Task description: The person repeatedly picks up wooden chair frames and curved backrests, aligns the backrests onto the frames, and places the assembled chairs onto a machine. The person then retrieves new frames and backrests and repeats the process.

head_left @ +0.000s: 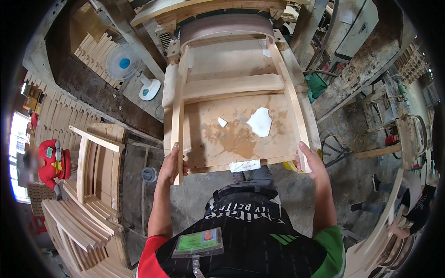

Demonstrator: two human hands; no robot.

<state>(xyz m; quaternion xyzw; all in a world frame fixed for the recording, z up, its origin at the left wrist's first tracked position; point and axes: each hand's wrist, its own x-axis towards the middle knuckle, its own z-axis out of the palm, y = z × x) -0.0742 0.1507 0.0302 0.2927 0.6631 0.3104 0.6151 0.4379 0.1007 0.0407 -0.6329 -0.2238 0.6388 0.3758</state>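
A pale wooden frame [234, 85] lies over a plywood work board [204, 127]. Two long side rails are joined by a crossbar, and a curved strip [227, 28] spans their far ends. My left hand [173, 164] is closed round the near end of the left rail. On the right rail's near end, my right hand [311, 161] grips with the thumb along the wood. Between the rails, a larger white flat piece [260, 122] and a small white piece [222, 122] rest on the stained board. A white strip [244, 165] sits at its front edge.
Behind the board stands a curved wooden form [213, 10]. Metal beams [116, 99] flank it. A fan [122, 61] is at far left, above stacked wooden parts [88, 217]. One person in red [54, 162] is at left; another [419, 206] handles curved wood at right.
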